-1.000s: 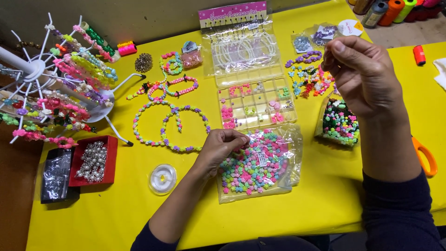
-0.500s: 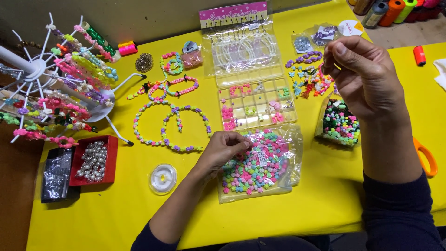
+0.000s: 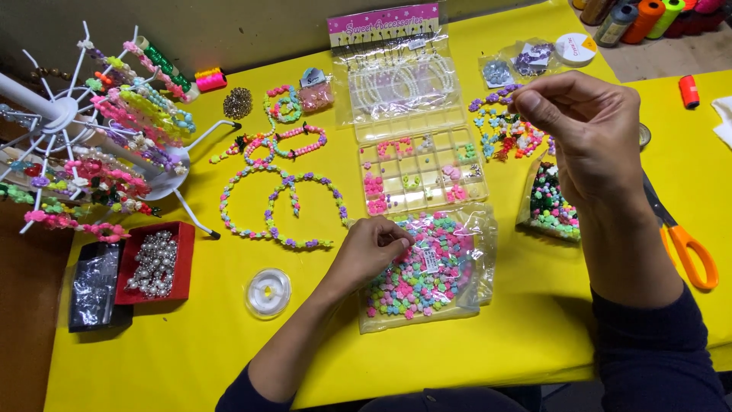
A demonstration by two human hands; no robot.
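Yellow tablecloth (image 3: pixel 191 358) covers the whole work surface, near edge to far. Nearest to us, our left hand (image 3: pixel 371 250) sits at the left edge of an open clear bag of pastel beads (image 3: pixel 427 267), fingers curled and pinched together at the beads; we cannot tell whether a bead is actually between the fingertips. Left of that hand lies a small round spool of clear cord (image 3: pixel 268 292), and further left a red box of pearl beads (image 3: pixel 155 263) beside a dark plastic-wrapped box (image 3: pixel 95 284). Our right hand (image 3: pixel 591 130) is raised above the table on the right, thumb and forefinger pinched shut on something too thin to make out. Under it is a second clear bag of multicolour beads (image 3: pixel 553 206), and right of the wrist are orange-handled scissors (image 3: pixel 686 244). Mid-table, just beyond the pastel bag, is a clear compartment organiser (image 3: pixel 423 169) with pink and green beads in some cells. Left of it lie finished bead strands (image 3: pixel 282 206) in loops. Far left stands a white rack (image 3: pixel 84 145) hung with bracelets. Far centre is a packet of clear bangles (image 3: pixel 396 72); far right are thread spools (image 3: pixel 648 15).
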